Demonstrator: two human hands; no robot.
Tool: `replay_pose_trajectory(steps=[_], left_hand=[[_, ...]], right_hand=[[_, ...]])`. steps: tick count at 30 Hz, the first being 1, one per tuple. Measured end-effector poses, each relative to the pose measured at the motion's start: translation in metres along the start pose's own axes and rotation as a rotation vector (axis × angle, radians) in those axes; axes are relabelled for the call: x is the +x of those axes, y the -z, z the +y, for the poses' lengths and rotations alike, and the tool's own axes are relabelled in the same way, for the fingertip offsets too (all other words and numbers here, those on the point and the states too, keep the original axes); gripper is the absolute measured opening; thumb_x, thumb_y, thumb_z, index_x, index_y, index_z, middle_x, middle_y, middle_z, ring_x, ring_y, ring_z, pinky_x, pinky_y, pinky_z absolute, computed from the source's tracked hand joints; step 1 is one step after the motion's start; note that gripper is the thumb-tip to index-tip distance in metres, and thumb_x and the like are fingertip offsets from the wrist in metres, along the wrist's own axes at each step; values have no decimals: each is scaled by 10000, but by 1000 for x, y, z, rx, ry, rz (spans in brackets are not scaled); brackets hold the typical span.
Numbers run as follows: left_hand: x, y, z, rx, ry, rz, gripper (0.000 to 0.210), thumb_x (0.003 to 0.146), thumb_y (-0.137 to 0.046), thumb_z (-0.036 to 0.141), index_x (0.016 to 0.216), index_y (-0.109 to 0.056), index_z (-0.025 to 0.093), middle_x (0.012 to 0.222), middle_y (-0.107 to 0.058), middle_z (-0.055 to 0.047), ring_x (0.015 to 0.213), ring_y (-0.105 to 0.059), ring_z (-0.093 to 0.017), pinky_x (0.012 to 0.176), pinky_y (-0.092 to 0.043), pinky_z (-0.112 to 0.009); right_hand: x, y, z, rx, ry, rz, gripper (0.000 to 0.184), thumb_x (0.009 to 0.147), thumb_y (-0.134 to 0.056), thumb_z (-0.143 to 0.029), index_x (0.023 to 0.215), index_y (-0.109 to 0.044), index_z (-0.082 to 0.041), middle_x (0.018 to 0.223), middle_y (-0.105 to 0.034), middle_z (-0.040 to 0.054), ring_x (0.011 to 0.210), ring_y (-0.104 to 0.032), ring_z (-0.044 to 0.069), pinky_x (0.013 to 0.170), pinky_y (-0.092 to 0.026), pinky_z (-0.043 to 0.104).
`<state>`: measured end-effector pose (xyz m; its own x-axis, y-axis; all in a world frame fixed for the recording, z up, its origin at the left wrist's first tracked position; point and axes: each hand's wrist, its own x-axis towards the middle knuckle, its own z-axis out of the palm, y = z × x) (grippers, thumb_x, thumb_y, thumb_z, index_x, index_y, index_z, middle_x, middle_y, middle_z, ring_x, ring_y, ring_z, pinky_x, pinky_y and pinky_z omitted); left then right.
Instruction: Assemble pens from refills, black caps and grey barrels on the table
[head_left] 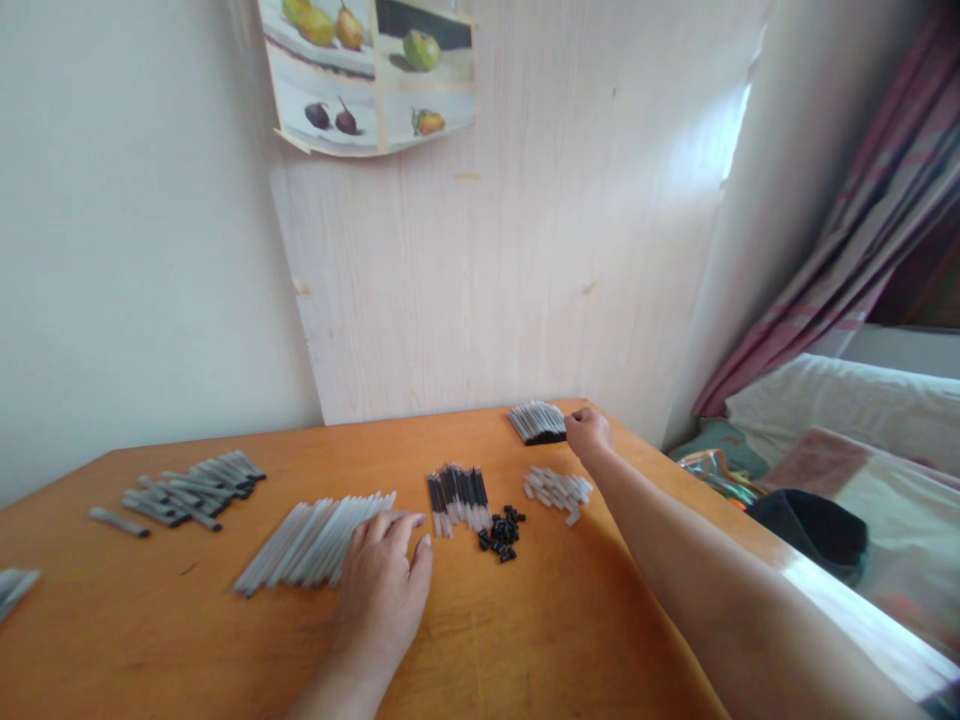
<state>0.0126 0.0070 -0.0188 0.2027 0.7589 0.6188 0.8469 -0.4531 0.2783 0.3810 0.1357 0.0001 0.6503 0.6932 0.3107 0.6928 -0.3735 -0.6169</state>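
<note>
We are viewing the worktop (540, 630) from above the forearms, and the relation we are tracing is the one at its far right corner. There the row of black-ended pieces (537, 421) is lying just to the left of the right hand (589, 432), whose curled fingers are reaching the row's right end. The pieces are lying side by side, their long axes running away from us with a slight lean to the left, their black ends facing our side. The fingers are bending inward, but they are hiding their own tips, so we are not able to tell whether they are gripping a piece or only touching the row.

The left hand (386, 570) is lying well apart from that row, palm down, fingers loosely spread and gripping nothing that we are seeing. It is covering the right end of the long white tubes (300, 545), whose axes are slanting away from us to the right. Between the two hands we are finding the dark rods (469, 490), the black stubs (504, 533) and the white stubs (556, 488); the right hand is lying nearest the white stubs among these.
</note>
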Motion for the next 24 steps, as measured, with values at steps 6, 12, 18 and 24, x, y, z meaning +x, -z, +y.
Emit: replay_pose_trajectory(steps=[6,12,18,24], left_hand=[[0,1,0,2,8,-2,247,856,-492,274,1019,-651,179,1042,-635,-91,1000,-548,-256,918,-437,-441],[1,3,2,-5,15,-5,235,849,-500,282,997,-653,184,1031,-638,-89,998,-550,-257,916,-438,-440],[1,3,3,2,20,-12,235,850,-501,283,994,-657,180,1035,-637,-87,995,-547,-253,921,-432,-436],[0,4,3,-6,26,-13,229,846,-501,288,977,-662,192,1028,-642,-84,988,-555,-254,916,-436,-437]], right_hand=[[-1,-4,0,-43,11,-38,336,821,-465,-353,903,-722,-152,827,-684,119,763,-607,198,608,-392,251],[-2,-7,4,-84,9,-92,328,799,-491,-357,948,-723,-180,878,-694,116,810,-632,222,626,-413,264],[-2,-8,4,-112,-3,-122,309,790,-507,-378,946,-718,-214,922,-701,108,868,-640,240,664,-439,281],[-5,-10,1,-122,-2,-144,294,795,-512,-382,928,-715,-216,903,-699,110,861,-644,237,679,-455,290]])
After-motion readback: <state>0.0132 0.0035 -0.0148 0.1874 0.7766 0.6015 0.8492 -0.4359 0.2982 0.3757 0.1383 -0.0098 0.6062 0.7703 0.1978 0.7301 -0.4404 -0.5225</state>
